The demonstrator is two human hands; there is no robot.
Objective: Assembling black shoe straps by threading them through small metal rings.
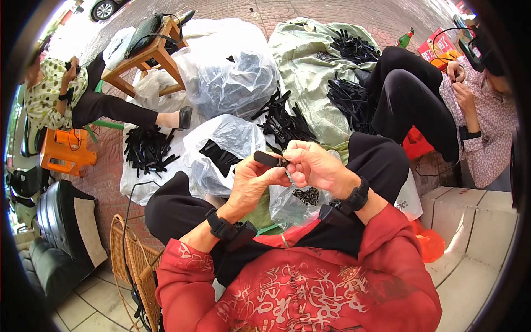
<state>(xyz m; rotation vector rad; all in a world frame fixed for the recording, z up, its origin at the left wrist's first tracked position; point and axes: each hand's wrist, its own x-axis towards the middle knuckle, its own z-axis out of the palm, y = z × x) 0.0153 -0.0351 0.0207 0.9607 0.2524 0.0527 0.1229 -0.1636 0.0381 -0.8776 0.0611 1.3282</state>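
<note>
Sunlit red brick paving point(354, 14), wooden stool point(145, 58)

Matt black plastic strip point(267, 159); glossy clear bags point(232, 77) — crinkled.

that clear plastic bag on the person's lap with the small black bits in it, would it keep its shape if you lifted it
Probably not: the clear plastic bag is thin and crumpled, so it would likely sag. The small black pieces inside look loose and would likely slide to the lowest corner. It seems light.
</note>
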